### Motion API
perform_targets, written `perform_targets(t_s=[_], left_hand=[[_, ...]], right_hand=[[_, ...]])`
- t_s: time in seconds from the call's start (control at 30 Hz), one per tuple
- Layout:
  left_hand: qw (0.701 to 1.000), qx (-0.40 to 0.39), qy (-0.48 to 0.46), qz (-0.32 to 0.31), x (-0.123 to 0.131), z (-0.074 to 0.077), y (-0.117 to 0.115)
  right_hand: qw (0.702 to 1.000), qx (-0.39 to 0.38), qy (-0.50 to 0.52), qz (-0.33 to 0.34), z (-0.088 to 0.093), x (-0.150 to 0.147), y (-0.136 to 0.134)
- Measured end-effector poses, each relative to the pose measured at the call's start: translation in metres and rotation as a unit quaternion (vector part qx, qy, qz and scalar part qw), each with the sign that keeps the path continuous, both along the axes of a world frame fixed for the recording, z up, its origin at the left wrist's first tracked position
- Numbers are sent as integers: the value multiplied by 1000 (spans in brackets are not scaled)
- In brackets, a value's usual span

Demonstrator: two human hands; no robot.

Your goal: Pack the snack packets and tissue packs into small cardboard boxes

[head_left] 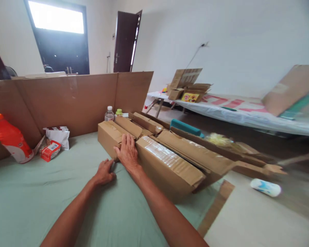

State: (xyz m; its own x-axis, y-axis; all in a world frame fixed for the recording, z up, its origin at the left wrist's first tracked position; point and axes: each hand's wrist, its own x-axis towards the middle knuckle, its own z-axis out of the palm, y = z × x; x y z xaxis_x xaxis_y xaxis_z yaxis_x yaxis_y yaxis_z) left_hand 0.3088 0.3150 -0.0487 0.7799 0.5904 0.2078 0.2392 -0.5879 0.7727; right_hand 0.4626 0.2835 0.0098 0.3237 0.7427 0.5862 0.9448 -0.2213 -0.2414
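Note:
A long cardboard box (167, 164) with loose flaps lies on the green cloth (41, 192) before me. My right hand (127, 152) rests flat on the box's top near edge, fingers stretched out. My left hand (103, 172) sits on the cloth just below and left of it, by the box's near side wall. Its fingers are curled under, touching the base of the box; what they hold, if anything, is hidden. A second smaller box (110, 133) adjoins it at the far end.
A tall cardboard wall (74, 99) stands behind the cloth. An orange bottle (11, 139) and snack packets (54, 142) lie at the left. A water bottle (109, 114) stands behind the boxes. A white bottle (265, 187) lies on the floor at the right, beyond it a table (247, 113) with cartons.

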Motion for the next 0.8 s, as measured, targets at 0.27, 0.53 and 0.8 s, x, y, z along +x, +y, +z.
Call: perform_targets(t_s=[0.27, 0.53, 0.8], left_hand=[[977, 112, 178, -35, -129, -3, -133], [903, 233, 273, 235, -323, 38, -158], [628, 319, 237, 669, -503, 150, -63]], right_hand=[[988, 30, -20, 147, -71, -45, -69], [936, -86, -66, 336, -153, -128, -95], [936, -50, -64, 343, -160, -121, -95]])
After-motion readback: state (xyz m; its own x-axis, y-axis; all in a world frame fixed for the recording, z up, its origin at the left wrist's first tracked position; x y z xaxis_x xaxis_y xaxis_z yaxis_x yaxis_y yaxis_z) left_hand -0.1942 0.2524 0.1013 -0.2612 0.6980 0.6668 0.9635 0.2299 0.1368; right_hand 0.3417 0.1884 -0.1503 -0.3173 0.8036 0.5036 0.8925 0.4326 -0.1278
